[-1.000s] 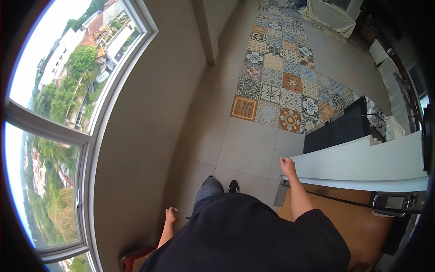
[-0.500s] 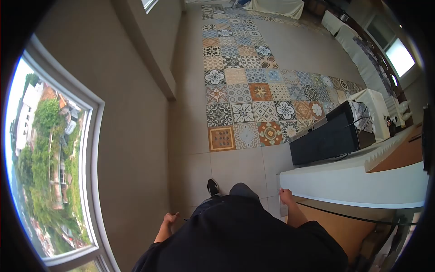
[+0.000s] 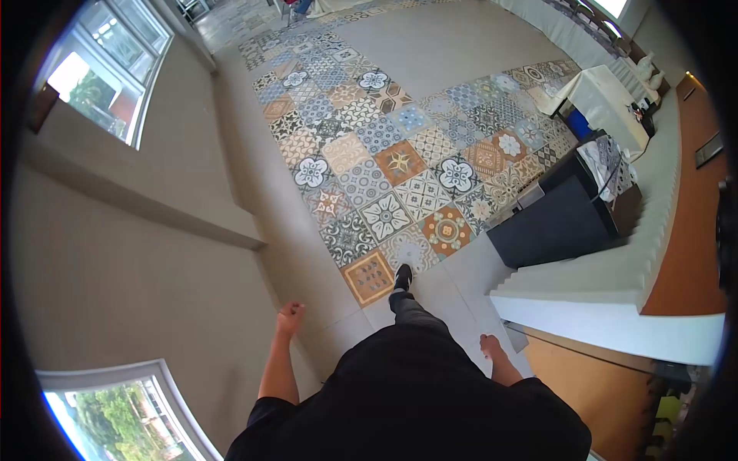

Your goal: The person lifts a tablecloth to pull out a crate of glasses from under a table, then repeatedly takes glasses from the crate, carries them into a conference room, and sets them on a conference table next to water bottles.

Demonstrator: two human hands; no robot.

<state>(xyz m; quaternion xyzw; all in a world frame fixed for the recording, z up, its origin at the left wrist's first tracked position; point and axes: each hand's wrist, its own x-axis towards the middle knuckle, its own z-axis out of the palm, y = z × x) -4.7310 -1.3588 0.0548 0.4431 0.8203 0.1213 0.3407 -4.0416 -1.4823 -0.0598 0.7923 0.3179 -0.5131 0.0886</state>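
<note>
My left hand [image 3: 290, 317] hangs forward at my side, near the plain wall [image 3: 154, 284]. Its fingers are curled, and whatever they may hold is too small to make out. On the other side, my right hand [image 3: 490, 346] hangs low with its fingers loosely curled, and I see nothing in it. It is beside the white-edged counter [image 3: 600, 319] and appears apart from it. One dark shoe [image 3: 403, 276] is forward on the patterned floor tiles [image 3: 400, 161], below my black shirt [image 3: 415, 392].
A black cabinet-like box [image 3: 550, 223] with patterned cloth [image 3: 607, 165] on it stands ahead right. Behind it is a table with a cream cloth [image 3: 611, 100]. Windows [image 3: 115, 69] line the left wall. An orange-brown panel [image 3: 592, 384] lies low at right.
I have stepped forward, and the view has turned. My left hand has swung forward and up; my right hand is slightly lower in view. A shoe now reaches the patterned tiles.
</note>
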